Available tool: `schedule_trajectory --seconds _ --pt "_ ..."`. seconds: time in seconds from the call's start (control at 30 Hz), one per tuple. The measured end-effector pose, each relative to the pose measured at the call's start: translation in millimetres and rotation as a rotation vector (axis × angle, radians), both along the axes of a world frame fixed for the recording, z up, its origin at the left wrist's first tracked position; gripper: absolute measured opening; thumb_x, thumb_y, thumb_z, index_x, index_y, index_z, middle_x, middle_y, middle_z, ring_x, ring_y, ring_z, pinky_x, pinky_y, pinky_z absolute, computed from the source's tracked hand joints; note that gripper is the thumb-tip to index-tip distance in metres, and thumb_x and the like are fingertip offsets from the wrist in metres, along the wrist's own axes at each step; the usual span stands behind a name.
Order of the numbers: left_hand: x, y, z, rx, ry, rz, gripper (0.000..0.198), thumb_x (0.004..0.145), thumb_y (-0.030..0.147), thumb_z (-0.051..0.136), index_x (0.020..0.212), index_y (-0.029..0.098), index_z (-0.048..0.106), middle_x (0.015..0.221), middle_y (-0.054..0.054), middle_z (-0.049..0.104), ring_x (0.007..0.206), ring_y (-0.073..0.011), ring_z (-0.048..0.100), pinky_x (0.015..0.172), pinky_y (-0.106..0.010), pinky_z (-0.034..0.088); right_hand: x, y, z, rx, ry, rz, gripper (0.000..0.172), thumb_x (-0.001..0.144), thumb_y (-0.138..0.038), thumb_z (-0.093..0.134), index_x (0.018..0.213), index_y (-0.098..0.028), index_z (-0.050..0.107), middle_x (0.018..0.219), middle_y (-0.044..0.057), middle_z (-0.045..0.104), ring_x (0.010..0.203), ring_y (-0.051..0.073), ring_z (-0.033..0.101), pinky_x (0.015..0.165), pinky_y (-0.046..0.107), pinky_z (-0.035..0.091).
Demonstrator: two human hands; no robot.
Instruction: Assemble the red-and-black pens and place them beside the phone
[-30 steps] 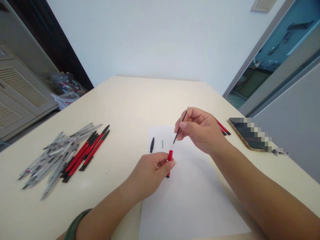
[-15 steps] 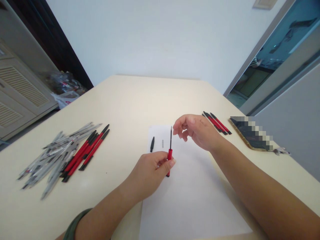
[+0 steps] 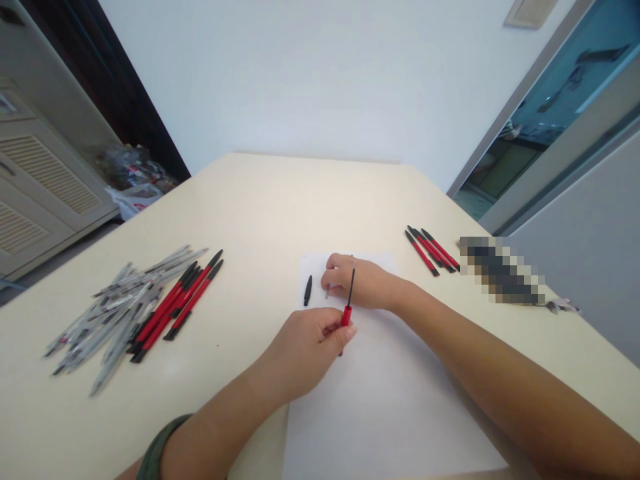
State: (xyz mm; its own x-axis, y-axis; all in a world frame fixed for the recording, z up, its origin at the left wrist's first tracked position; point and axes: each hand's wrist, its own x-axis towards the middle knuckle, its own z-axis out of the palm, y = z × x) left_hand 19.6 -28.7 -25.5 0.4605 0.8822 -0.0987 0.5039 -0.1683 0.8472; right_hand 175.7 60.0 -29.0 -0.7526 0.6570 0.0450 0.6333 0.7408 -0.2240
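My left hand [image 3: 320,340] is closed round a red pen barrel [image 3: 347,317], held upright above the paper. From the barrel's top sticks a thin dark ink refill [image 3: 351,288] with a pale tip. My right hand [image 3: 363,280] is low over the sheet behind the refill, its fingers bent and apart. A small metal spring [image 3: 327,291] lies at its fingertips, partly covered by them; whether they touch it is hard to make out. Left of the spring, a black pen tip piece [image 3: 308,291] rests on the white paper [image 3: 390,407].
On the left lies a pile of clear-grey pen refills [image 3: 117,313], with several red and black pens [image 3: 170,307] beside it. More red pens [image 3: 430,250] lie at the right, near a phone [image 3: 500,273] partly blurred out. A wall [image 3: 320,80] stands behind the table [image 3: 270,213].
My right hand has come down and to the left, from beside the refill's tip to the spring on the paper. My left hand still holds the barrel in nearly the same place.
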Motion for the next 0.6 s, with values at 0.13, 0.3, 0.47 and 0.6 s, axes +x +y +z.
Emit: schedule_trajectory --seconds 0.13,0.3,0.47,0.6 --pt "0 0 -0.4 0.003 -0.001 -0.004 0.034 0.082 0.043 0.035 0.074 0.019 0.058 0.064 0.002 0.057 0.052 -0.0108 0.044 0.048 -0.023 0.028 0 -1 2.9 -0.018 -0.033 0.020 0.015 0.078 -0.018 0.043 0.079 -0.014 0.057 0.088 0.008 0.049 0.075 0.013 0.047 0.067 0.023 0.035" --pt "0 0 -3.0 0.003 -0.004 0.008 0.034 0.082 0.043 0.035 0.071 0.019 0.057 0.063 0.002 0.056 0.054 -0.0109 0.044 0.049 -0.023 0.029 2 -6 3.9 -0.010 -0.089 -0.031 0.018 0.080 -0.018 0.038 0.075 -0.012 0.053 0.081 0.008 0.051 0.069 0.012 0.047 0.064 0.023 0.035" --pt "1 1 -4.9 0.000 0.012 0.004 0.035 0.082 0.043 0.035 0.069 0.019 0.056 0.060 0.003 0.054 0.053 -0.0105 0.043 0.049 -0.023 0.029 3 -7 6.5 -0.001 -0.165 -0.037 0.016 0.079 -0.019 0.039 0.076 -0.013 0.054 0.081 0.008 0.055 0.067 0.013 0.050 0.062 0.022 0.036" --pt "1 1 -5.7 -0.005 0.013 -0.001 0.033 0.082 0.042 0.036 0.069 0.019 0.055 0.061 0.003 0.054 0.054 -0.0104 0.043 0.050 -0.022 0.029 -2 -7 13.2 0.004 -0.242 -0.042 0.020 0.079 -0.020 0.038 0.077 -0.013 0.057 0.080 0.010 0.058 0.068 0.015 0.053 0.061 0.023 0.037"
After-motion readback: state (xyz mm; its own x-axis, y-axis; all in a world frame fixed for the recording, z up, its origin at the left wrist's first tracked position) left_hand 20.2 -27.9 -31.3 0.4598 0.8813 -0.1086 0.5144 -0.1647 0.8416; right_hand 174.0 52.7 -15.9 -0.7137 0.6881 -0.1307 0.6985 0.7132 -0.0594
